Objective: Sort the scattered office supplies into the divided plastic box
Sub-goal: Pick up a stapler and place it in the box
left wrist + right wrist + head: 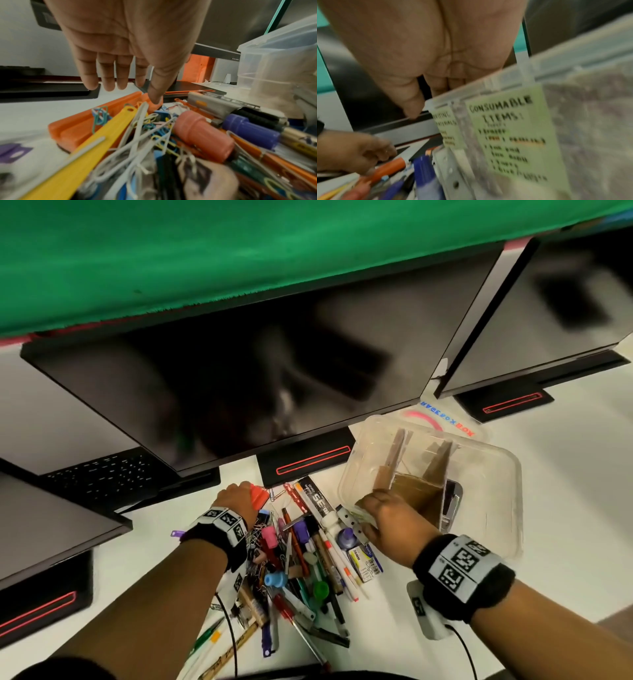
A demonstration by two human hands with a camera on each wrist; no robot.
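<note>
A heap of pens, markers and paper clips point(301, 553) lies on the white desk. My left hand point(236, 496) hovers over an orange eraser point(259, 496) at the heap's far left. In the left wrist view the left hand point(137, 93) has straight fingers, and its thumb tip touches the orange eraser point(82, 127). The clear plastic box point(496, 460) with cardboard dividers point(418, 491) stands to the right. My right hand point(383, 518) holds its near-left rim, fingers over the wall and thumb point(412, 108) outside. Green labels point(505, 128) stick to the box point(590, 108).
A dark monitor point(239, 378) and its stand base point(305, 460) rise just behind the heap. Another monitor point(548, 320) is at the right and a keyboard point(102, 477) at the left. A clear lid point(445, 422) lies behind the box. A dark item point(452, 501) sits inside the box.
</note>
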